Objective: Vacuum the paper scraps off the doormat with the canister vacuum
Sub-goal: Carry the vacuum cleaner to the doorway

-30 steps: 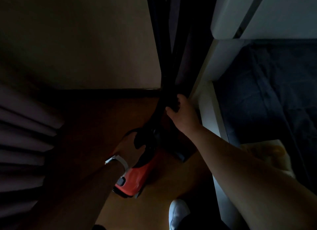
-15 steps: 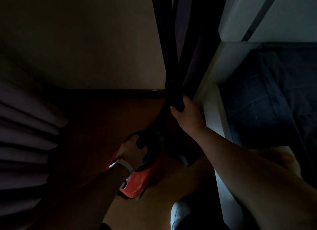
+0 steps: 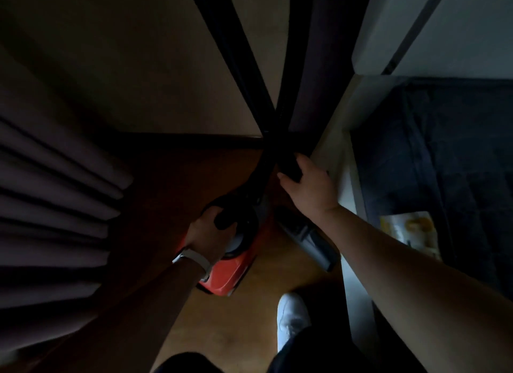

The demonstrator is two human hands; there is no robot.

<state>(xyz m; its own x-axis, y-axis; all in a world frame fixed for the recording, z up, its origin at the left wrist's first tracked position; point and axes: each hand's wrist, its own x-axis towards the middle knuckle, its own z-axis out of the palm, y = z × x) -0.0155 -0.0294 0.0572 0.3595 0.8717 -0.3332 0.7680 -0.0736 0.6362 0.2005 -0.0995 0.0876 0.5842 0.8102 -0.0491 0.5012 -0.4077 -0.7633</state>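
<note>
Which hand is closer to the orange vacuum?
Left. The left hand grips the handle on top of the vacuum; the right hand holds the black wand above it.

Red-orange canister vacuum (image 3: 230, 272), low on the wooden floor, tilted, with a dark round top and black carry handle (image 3: 227, 220) gripped from above. Black wand (image 3: 280, 139) rising steeply from it, held near its lower end. Dark floor nozzle (image 3: 308, 239) just beside the body.
</note>
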